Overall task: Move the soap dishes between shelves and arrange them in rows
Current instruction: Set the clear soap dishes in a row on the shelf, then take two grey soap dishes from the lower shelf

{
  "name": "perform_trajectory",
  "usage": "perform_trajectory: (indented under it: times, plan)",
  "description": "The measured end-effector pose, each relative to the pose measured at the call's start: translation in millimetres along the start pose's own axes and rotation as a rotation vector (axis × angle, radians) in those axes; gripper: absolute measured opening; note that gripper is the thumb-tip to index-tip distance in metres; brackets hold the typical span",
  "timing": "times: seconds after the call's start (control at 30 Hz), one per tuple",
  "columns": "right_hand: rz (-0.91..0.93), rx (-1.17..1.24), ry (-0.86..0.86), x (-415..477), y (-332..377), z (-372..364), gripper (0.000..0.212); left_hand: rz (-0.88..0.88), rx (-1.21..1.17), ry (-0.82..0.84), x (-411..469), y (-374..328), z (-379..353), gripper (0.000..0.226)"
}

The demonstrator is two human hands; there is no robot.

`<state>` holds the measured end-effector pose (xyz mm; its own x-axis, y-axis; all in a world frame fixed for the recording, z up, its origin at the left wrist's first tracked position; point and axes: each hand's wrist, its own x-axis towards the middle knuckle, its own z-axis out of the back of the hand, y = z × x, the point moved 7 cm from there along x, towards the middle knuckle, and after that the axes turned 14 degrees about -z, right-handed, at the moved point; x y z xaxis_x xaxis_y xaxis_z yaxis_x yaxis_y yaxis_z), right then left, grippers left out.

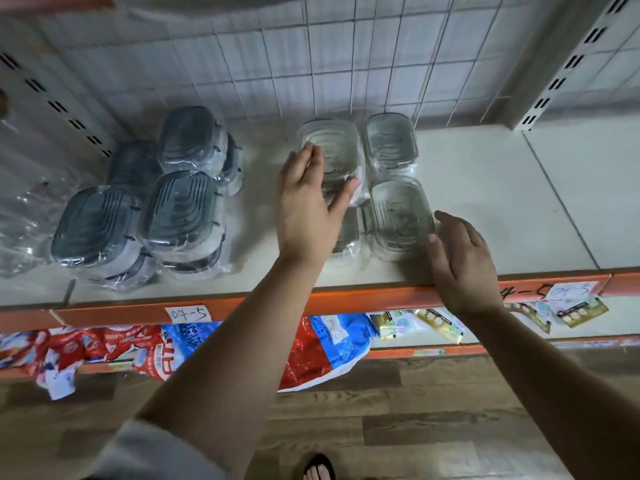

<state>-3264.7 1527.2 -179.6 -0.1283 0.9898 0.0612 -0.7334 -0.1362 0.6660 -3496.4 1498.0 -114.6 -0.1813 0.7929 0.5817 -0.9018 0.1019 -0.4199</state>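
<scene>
left hand (308, 199): reaches over the shelf and spans the back-left clear soap dish (332, 150), fingertips on its far left edge, thumb spread wide against its near right side, so the dish is held between them. right hand (462, 261): fingers nearly straight and relaxed, holding nothing; fingertips touch the right edge of the front-right clear soap dish (401, 216).

clear group: four wrapped dishes in two rows of two on the shelf (485, 202). the back-right clear soap dish (389, 140) stands just beside the held one. the front-left clear soap dish (348, 230) is mostly hidden behind the left wrist. whether the held dish is lifted or resting cannot be told.

well apart to the left, the dark grey soap dishes (180, 206), also wrapped in clear film, sit stacked in a loose cluster, some tilted.

shelf front edge is orange, with a handwritten label (188, 313) reading "04-5". behind the dishes stands a wire grid (346, 64) panel. the lower shelf (519, 336) carries red and blue packets (311, 351). below, a wood-pattern floor (415, 427) and one foot (318, 469) in a sandal.
</scene>
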Motion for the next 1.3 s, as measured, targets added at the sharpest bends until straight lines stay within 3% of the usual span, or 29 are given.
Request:
perform_trajectory:
  times: [0.23,0.37,0.47,0.63,0.73,1.07,1.3]
  plan:
    - [0.035,-0.047,-0.079,-2,1,-5,0.06,0.07,-0.028,0.038,49,22,-32,0.071]
    - [0.027,-0.07,-0.068,-2,0,-7,0.06,0.098,0.223,0.36,56,29,-57,0.064]
    - [0.012,-0.054,-0.038,-3,0,-7,0.062,0.068,0.297,0.44,43,22,-57,0.066]
    - [-0.01,-0.01,0.052,-8,6,2,0.064,-0.082,0.286,0.234,2,-5,-31,0.056]
    - [0.012,-0.08,0.072,-23,17,11,0.063,-0.148,0.263,0.197,-28,-26,-15,0.046]
    - [0.204,-0.153,0.01,-88,107,85,0.045,-0.168,0.301,0.135,-64,-95,104,0.033]
    - [0.355,-0.011,-0.023,-129,203,136,0.035,-0.164,0.283,-0.05,-58,-133,225,0.022]
